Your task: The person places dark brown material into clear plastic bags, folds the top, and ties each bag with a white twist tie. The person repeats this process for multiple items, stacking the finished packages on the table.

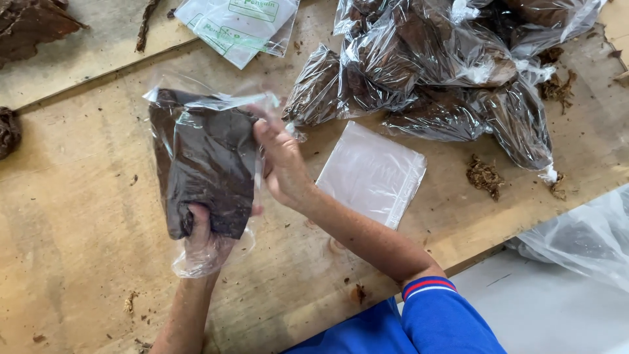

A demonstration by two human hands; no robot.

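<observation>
- 2 bare hands work over a wooden table (85, 216), seen from the head camera looking down.
- Left hand (204, 237) is clenched around the bottom of a clear plastic bag (203, 164), gripping it from below with the thumb up against the dark contents.
- That bag is held upright above the table, left of centre, and is packed with a dark brown slab of leaf (209, 170).
- Right hand (283, 164) pinches the bag's upper right edge, fingers closed on the loose plastic near the mouth.
- Right forearm runs down to a blue sleeve (440, 316) with red and white stripes at the cuff.
- Just right of the right hand, 1 flat empty bag (372, 172) lies on the table.
- Beyond it, at the top right, a heap of filled bags (445, 72) lies bunched together, each with dark leaf inside.
- Loose brown crumbs (485, 176) sit just beside that heap, near the table's right edge.
- At the top centre a stack of printed bags (237, 25) rests flat, well apart from the hands.
- Dark leaf pieces (29, 23) lie at the top left corner, and another clump (8, 132) at the left edge.
- More clear plastic (580, 239) shows low on the right, off the table.
</observation>
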